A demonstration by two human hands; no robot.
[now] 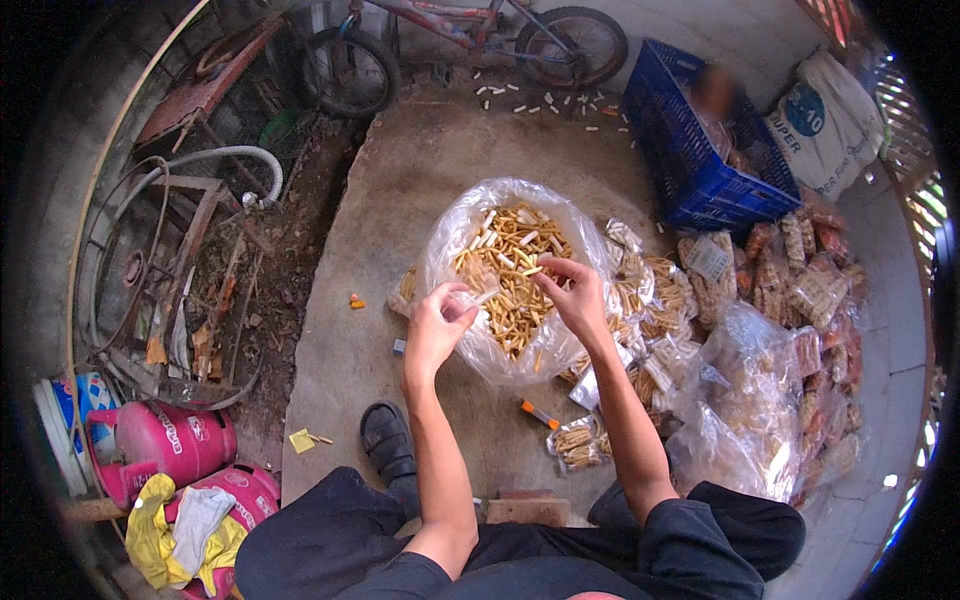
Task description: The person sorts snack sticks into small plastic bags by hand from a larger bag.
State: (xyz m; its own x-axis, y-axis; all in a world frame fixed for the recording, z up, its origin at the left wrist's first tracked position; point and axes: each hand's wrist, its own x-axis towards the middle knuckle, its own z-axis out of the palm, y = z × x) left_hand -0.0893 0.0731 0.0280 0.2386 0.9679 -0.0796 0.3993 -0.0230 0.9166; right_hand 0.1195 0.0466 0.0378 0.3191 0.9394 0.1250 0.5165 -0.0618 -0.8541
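On the concrete floor (335, 340) before me stands a large clear bag (590, 228), its mouth wide open, nearly filled with short sticks (512, 318) of yellow-brown colour, among which some paler ones lie. Above its left part, my left hand (437, 322) has thumb and fingertips pressed together, and they pinch the edge of a small clear bag (483, 282), which hangs over the sticks. My right hand (576, 297) is above the right part of the same heap, with the thumb and forefinger close to each other at the sticks; whether they pinch one of them, I cannot tell.

Just beside the large bag, to the right, lie many small filled packets (668, 288), and nearer to me an orange and black tool (540, 414), slim in shape. Farther right, a big crumpled clear bag (745, 375) leans against a pile of packed snacks (815, 290). Behind this pile are a blue crate (685, 195) and a white sack (835, 120). At the far wall stands a bicycle (470, 38), with white pieces (552, 100) scattered near it. Well apart, on my left, are pink gas cylinders (190, 440), one partly covered by a yellow cloth (147, 535).
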